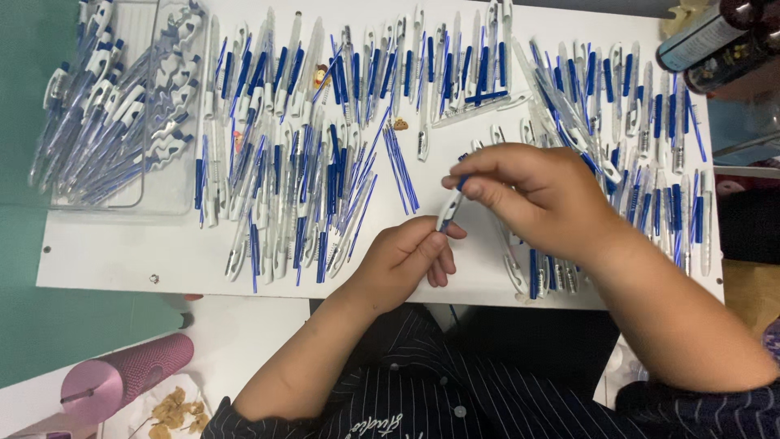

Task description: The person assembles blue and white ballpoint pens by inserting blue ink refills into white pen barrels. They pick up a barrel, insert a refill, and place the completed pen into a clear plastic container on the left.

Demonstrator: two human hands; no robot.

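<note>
A white board point(122, 256) covers most of the view, strewn from edge to edge with pen parts point(309, 179): clear barrels with blue grips, white clips and loose blue refills point(400, 167); at its far left a clear tray point(162, 195) holds a heap of assembled pens point(97, 122); a pink tumbler point(130, 375) lies below the board's near-left corner and a dark bottle point(715, 36) sits at the far right; the right hand point(536, 199) is curled, thumb and forefinger pinching the upper end of a pen point(449, 210) held just above the board near its middle; the left hand point(406, 260) is closed loosely round the pen's lower tip, fingers folded under; to seat the parts cleanly, I judge the two hands should keep the barrel and the inner piece in one straight line and press gently, with the pinch close to the joint so the thin piece does not bend.
</note>
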